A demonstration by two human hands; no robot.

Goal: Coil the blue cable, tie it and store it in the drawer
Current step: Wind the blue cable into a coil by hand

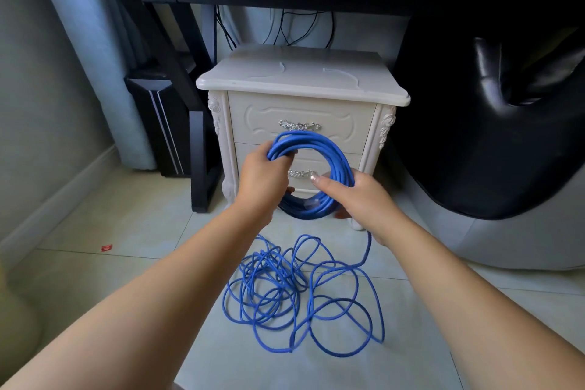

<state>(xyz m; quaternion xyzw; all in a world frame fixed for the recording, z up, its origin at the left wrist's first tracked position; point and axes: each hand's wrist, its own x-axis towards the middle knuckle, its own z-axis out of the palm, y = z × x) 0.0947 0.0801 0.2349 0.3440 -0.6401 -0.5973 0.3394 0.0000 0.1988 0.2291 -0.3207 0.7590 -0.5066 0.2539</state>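
Left hand (260,180), mine: curled round blue cable (336,156) coil. Right hand (364,199): grips coil opposite. Remainder loose on floor (126,231).

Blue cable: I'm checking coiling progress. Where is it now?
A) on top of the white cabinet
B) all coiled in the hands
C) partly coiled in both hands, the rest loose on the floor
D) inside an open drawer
C: the left hand and right hand hold a coil of the blue cable, while its loose loops lie on the pale floor tiles.
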